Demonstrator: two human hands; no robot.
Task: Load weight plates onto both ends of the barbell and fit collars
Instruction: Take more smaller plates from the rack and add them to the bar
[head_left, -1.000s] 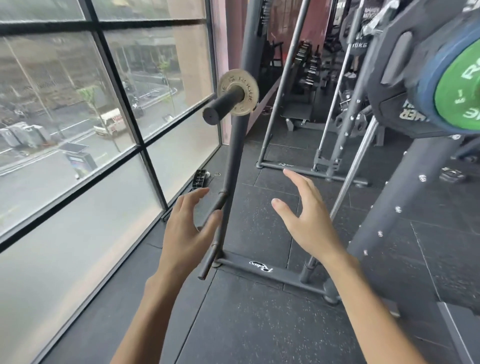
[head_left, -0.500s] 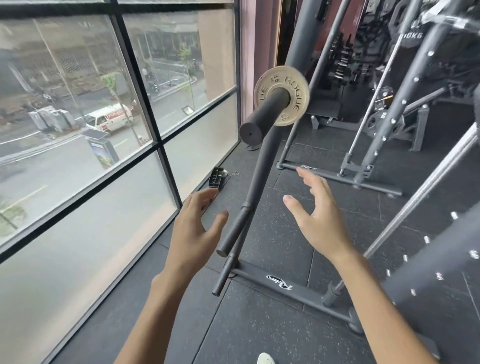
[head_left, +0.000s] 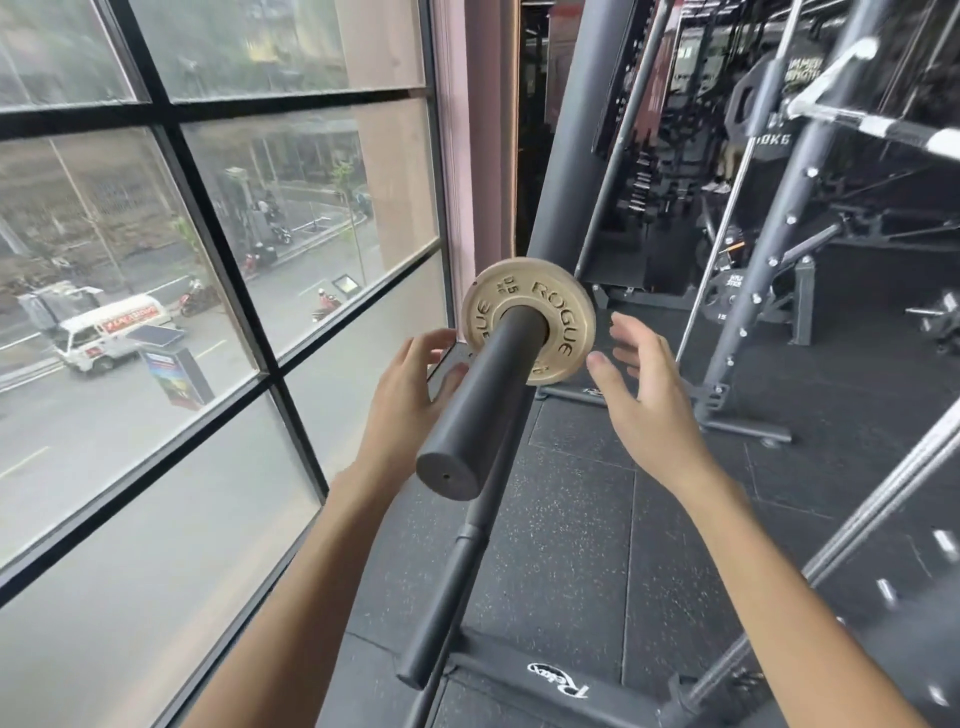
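Seen from the head camera, a thick dark grey cylindrical barbell sleeve (head_left: 483, 395) points toward the viewer and slightly down to the left, with its flat round end nearest the lens. A small round tan metal weight plate (head_left: 569, 319), stamped ROGUE, sits at the far end of the sleeve, face to the camera.

The left hand (head_left: 405, 389) is raised on the window side of the sleeve, fingers loosely spread and holding nothing. Its fingertips reach toward the plate's left rim. The thumb lies so close to the sleeve that it may or may not be touching (the sleeve covers that spot). The right hand (head_left: 647, 400) is up on the other side, palm turned inward, fingers straight and apart. It is near the plate's right rim but clear of it, and is also empty.

A tall black-framed window (head_left: 228, 291) fills the left, with a white van (head_left: 104, 332) on the street below. Behind the plate rises a dark grey steel rack upright (head_left: 571, 135), its lower part hidden by the plate. Under the sleeve a slanted dark grey peg (head_left: 447, 597) runs down to a flat base bar (head_left: 493, 675) with a white logo, which lies on the black speckled rubber floor (head_left: 571, 519). At upper right a large black plate (head_left: 763, 98) hangs behind a post, and a silver bar (head_left: 878, 124) crosses the corner.
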